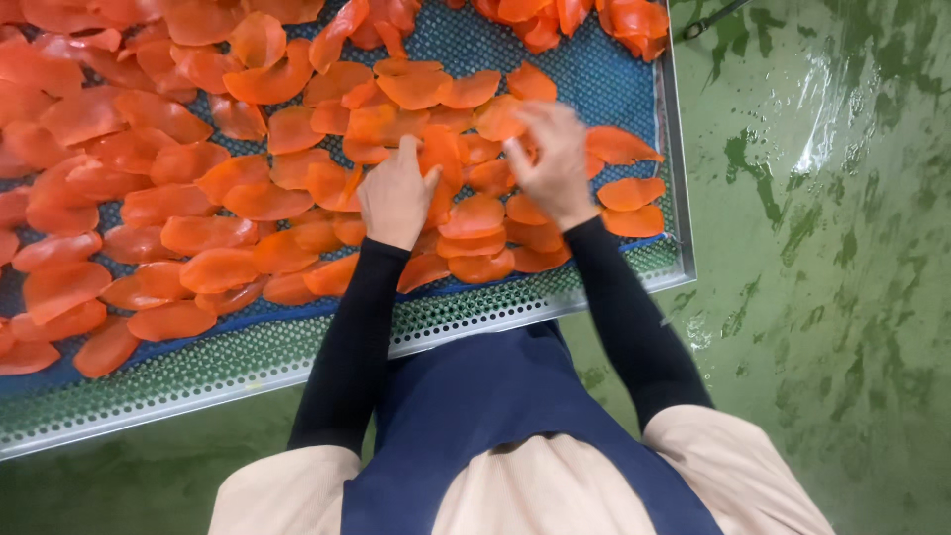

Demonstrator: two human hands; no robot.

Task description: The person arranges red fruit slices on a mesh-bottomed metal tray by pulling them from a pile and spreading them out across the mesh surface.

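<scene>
Both hands palm-down on orange slices

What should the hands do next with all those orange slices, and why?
Probably the left hand and right hand should slide the overlapping orange slices under them apart. There they lie heaped on each other, while bare blue mesh shows just beyond on the perforated metal tray.

Head view, steeply downward, close.
</scene>
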